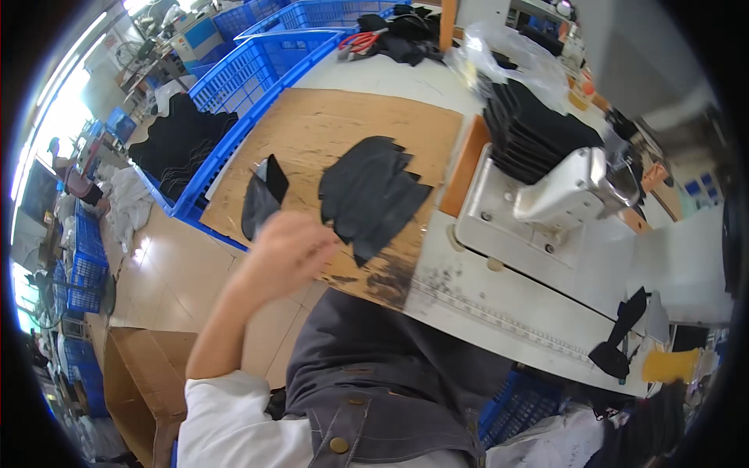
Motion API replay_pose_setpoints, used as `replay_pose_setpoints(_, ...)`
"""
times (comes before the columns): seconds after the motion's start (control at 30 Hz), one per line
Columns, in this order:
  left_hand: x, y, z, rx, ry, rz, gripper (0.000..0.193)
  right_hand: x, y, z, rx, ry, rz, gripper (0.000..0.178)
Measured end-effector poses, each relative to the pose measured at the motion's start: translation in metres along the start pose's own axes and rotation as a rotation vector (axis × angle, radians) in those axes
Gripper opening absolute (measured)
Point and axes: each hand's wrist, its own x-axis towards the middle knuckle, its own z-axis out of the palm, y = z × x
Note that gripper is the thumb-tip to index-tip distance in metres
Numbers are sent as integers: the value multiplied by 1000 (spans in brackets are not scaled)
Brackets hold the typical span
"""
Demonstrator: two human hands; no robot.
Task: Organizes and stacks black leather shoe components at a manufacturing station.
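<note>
My left hand (287, 251) reaches over the brown cardboard sheet (343, 117) on the table; it is seen from the back and blurred. Its fingertips lie at the lower left edge of a loose pile of black fabric pieces (373, 191). Just left of the hand lies a single dark fabric piece (260, 199) with one corner turned up. Whether the fingers grip any fabric is hidden. My right hand is out of view.
A white sewing machine (573, 187) stands to the right with a stack of black pieces (534, 129) behind it. Blue baskets (250, 74) line the table's left side. Red-handled scissors (359, 40), a plastic bag (511, 58) and a floor carton (136, 374) are around.
</note>
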Motion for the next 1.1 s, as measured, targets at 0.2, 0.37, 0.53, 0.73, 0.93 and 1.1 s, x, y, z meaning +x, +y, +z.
replay_pose_setpoints(0.2,-15,12,40,-158,-16,220,18,96,-279,70,13,-693,-525,63)
replay_pose_setpoints(0.37,-14,7,52,-200,143,230,22,178,-392,184,-118,-1788,-718,90)
replay_pose_setpoints(0.53,-15,-14,38,-100,135,99,23,182,-400,226,27,-1494,-710,93)
replay_pose_setpoints(0.73,-14,-35,38,-43,148,109,21,115,-421,165,-58,-740,-1027,71)
replay_pose_setpoints(0.93,-4,-36,43,-23,125,150,24,75,-485,178,99,-565,-1512,33)
replay_pose_setpoints(1.1,-8,-38,39,14,129,131,25,66,-540,250,124,-676,-1707,23)
